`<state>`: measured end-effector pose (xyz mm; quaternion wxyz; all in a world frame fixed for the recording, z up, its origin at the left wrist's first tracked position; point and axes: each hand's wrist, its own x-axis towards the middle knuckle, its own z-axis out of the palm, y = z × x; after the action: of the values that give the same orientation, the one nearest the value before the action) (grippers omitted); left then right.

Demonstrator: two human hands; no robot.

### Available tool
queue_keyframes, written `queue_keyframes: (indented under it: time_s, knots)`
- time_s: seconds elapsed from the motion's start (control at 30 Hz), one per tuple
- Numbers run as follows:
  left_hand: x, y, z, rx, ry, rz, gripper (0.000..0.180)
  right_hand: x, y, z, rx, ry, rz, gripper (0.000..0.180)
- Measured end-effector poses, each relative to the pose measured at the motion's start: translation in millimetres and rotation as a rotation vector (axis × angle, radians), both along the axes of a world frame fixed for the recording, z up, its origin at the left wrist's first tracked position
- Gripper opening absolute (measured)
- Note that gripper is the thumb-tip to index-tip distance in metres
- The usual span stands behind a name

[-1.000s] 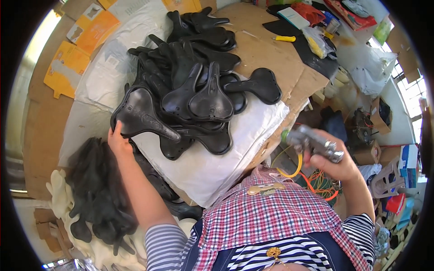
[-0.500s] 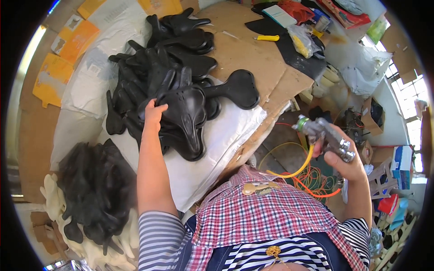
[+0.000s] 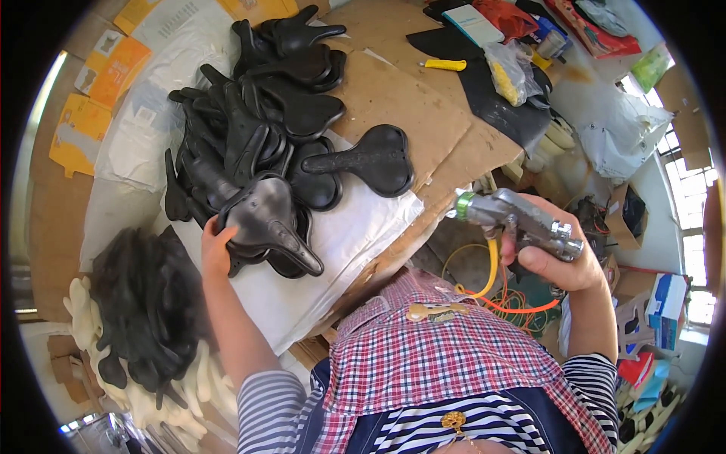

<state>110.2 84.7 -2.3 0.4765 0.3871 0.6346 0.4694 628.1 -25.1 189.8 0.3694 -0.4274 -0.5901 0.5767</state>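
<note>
My left hand grips the left edge of a glossy black bicycle saddle, thumb on top and the other fingers hidden beneath. The saddle's nose points toward the lower right, over another black saddle that is mostly covered. In my right hand is a metal spray gun with a green ring near its nozzle, which faces left toward the saddles. A yellow hose hangs from the gun. Just beyond the held saddle lies a heap of black saddles, and a single saddle rests to its right.
More black saddles lie on cream-coloured ones at lower left. White sheeting and cardboard cover the table. A yellow cutter knife lies at the back. Tangled hoses lie on the floor at right.
My left hand has moved left and nearer to me, and the saddle in it has turned and come along. The spray gun in my right hand has shifted left, toward the saddles.
</note>
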Motion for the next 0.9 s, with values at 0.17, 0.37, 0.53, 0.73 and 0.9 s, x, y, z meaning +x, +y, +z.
queue_keyframes:
  time_s: [0.17, 0.37, 0.53, 0.73, 0.9]
  knots:
    - [22.9, -28.8, 38.9, 0.15, -0.322, 0.168, 0.038, 53.6, 5.4, -12.9, -0.117, -0.103, -0.229, 0.052]
    - [190.8, 32.0, -42.1, 0.028, -1.073, 0.137, 0.04, 60.5, 3.9, -31.8, -0.079, 0.005, -0.28, 0.055]
    - [282.5, 45.5, -87.4, -0.02, -0.564, 0.299, 0.038, 45.5, 4.2, -44.5, -0.079, 0.048, -0.166, 0.062]
    - [218.6, 26.8, 3.4, 0.172, -0.614, 0.271, 0.033, 36.2, 16.0, -55.3, -0.117, 0.069, -0.121, 0.06]
    - [-10.3, -22.8, 73.2, 0.593, -0.645, 0.741, 0.02, 16.4, 29.0, -60.5, -0.109, -0.004, -0.022, 0.057]
